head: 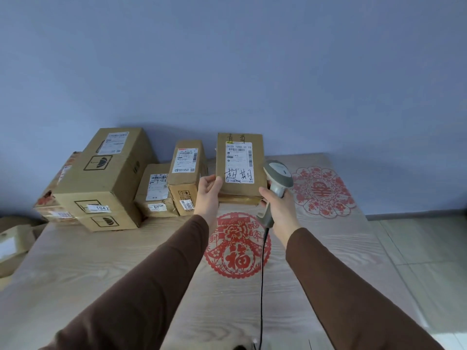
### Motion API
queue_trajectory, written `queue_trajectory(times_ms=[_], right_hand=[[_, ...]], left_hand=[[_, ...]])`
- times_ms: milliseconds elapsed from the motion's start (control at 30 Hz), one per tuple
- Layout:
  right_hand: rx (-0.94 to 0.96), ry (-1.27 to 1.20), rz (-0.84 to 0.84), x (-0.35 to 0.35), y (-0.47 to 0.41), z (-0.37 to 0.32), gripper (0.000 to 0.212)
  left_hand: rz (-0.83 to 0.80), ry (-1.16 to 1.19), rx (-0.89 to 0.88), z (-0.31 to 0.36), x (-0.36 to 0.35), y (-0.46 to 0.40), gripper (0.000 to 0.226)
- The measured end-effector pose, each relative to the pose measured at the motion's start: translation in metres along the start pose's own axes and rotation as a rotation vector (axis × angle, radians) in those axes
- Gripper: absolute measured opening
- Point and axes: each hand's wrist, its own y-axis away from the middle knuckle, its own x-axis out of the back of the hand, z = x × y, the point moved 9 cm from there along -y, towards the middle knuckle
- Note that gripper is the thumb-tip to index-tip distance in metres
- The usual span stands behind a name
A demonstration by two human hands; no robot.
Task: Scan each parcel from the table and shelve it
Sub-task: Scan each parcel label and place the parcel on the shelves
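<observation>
A brown cardboard parcel (240,162) with a white label and black handwriting is tilted up off the table at the back centre. My left hand (207,192) grips its lower left edge. My right hand (276,209) holds a grey corded barcode scanner (278,178) by the handle, with fingertips also touching the parcel's lower right corner. The scanner's head sits just right of the label. Under the raised parcel lies another flat brown parcel (238,199).
More parcels line the back left of the wooden table (101,261): a large box (106,178), two smaller boxes (156,190) (187,175), one behind at far left (54,195). Red paper-cut decorations (237,246) (322,190) lie on the table. Tiled floor (429,248) is on the right.
</observation>
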Motion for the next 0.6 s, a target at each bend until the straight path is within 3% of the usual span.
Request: queue_trajectory(times_ms=[167, 233, 433, 533, 600], right_hand=[[0.132, -0.050, -0.029, 0.010, 0.101, -0.047, 0.027], [0.168, -0.073, -0.040, 0.013, 0.138, -0.063, 0.028], [0.284, -0.095, -0.045, 0.024, 0.218, -0.111, 0.041], [0.333, -0.066, -0.028, 0.032, 0.241, -0.135, 0.039], [0.378, -0.015, -0.027, 0.033, 0.253, -0.148, 0.035]], left_hand=[[-0.079, 0.090, -0.015, 0.044, 0.004, 0.097, 0.077], [-0.127, 0.063, -0.053, 0.064, 0.006, 0.134, 0.090], [-0.283, 0.112, -0.164, 0.116, 0.006, 0.214, 0.080], [-0.310, 0.143, -0.154, 0.130, 0.011, 0.233, 0.068], [-0.323, 0.157, -0.155, 0.136, 0.013, 0.241, 0.072]])
